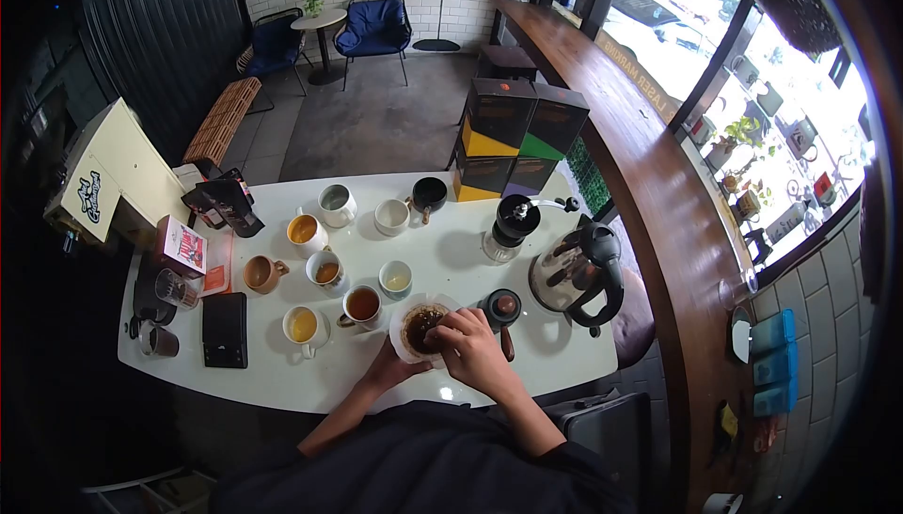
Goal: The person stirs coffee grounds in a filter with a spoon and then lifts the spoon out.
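A white paper coffee filter (397,335) with wet dark coffee grounds (419,326) inside is near the table's front edge. My left hand (395,366) grips its lower left side; whatever supports the filter underneath is hidden. Over the filter's right side, my right hand (467,347) is closed with its fingertips pinched at the grounds, and what they hold is hidden. Left of the filter stand a mug of dark tea-coloured liquid (361,304) and a cup of yellow liquid (302,325). Just right of it is a dark round-topped device with a wooden handle (503,306).
Several more cups, including a brown mug (263,273), cover the table's middle. A hand coffee grinder (515,221) and a steel kettle (574,274) stand to the right, with stacked dark boxes (500,119) behind. A black flat tray (225,330) lies left.
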Action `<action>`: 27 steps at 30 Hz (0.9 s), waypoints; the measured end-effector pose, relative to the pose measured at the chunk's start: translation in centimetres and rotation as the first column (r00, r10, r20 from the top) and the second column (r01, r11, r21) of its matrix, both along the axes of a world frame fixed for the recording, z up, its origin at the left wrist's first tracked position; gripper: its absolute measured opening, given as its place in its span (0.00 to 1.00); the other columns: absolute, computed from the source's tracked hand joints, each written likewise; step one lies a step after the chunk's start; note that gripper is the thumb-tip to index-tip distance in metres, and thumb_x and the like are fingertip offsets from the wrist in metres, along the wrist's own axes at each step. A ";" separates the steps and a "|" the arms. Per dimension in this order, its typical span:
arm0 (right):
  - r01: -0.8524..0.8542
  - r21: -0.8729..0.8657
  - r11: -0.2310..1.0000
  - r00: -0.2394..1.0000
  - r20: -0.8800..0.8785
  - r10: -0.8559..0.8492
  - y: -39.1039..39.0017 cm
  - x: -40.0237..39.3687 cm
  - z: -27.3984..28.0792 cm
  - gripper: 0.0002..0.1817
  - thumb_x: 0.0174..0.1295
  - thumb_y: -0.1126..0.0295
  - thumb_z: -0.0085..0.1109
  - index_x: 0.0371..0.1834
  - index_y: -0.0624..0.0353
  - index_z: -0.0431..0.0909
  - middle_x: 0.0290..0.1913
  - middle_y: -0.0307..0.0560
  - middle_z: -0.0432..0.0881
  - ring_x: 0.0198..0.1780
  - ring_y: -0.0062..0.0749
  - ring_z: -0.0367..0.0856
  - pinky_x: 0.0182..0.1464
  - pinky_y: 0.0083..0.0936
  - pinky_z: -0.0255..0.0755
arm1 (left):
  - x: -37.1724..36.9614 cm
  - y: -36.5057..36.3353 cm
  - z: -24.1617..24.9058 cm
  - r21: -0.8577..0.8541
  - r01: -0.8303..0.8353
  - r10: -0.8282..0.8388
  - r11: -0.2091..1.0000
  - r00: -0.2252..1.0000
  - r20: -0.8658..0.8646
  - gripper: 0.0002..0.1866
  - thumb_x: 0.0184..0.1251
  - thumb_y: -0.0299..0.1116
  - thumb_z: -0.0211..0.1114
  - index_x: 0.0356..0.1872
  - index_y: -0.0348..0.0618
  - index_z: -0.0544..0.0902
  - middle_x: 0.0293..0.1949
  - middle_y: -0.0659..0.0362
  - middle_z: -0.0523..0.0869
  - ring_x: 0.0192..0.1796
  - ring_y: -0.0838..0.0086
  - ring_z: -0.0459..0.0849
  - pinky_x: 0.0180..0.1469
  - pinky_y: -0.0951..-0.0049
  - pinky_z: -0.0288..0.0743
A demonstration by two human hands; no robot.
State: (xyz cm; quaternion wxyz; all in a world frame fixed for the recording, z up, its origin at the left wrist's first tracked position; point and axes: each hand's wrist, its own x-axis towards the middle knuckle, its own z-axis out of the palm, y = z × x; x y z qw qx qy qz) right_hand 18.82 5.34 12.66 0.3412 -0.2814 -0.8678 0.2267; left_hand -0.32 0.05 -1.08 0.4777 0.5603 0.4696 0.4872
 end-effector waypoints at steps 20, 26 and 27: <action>0.006 -0.051 0.999 1.000 -0.015 -0.007 -0.2 0.2 0.1 0.14 0.53 0.82 0.65 0.42 0.54 0.88 0.43 0.43 0.83 0.49 0.43 0.81 0.61 0.39 0.70 | -0.1 0.0 -0.1 -0.011 0.022 -0.022 1.000 0.999 -0.033 0.45 0.53 0.33 0.86 0.73 0.41 0.73 0.69 0.53 0.81 0.72 0.62 0.79 0.75 0.59 0.72; -0.001 -0.057 0.998 1.000 -0.019 0.000 -0.2 0.3 0.0 0.15 0.53 0.82 0.65 0.43 0.54 0.88 0.43 0.43 0.84 0.50 0.42 0.81 0.62 0.39 0.70 | 0.0 0.0 -0.6 -0.032 0.018 -0.017 0.999 0.998 0.057 0.45 0.52 0.31 0.85 0.74 0.42 0.72 0.69 0.53 0.81 0.72 0.63 0.79 0.75 0.59 0.72; 0.000 -0.058 0.998 1.000 -0.019 -0.001 -0.2 0.3 0.0 0.15 0.53 0.82 0.65 0.43 0.54 0.88 0.43 0.43 0.84 0.50 0.42 0.81 0.62 0.39 0.70 | 0.1 0.0 -0.2 -0.033 0.019 -0.018 0.999 0.998 0.057 0.45 0.52 0.31 0.85 0.74 0.42 0.72 0.69 0.53 0.81 0.72 0.63 0.79 0.75 0.59 0.72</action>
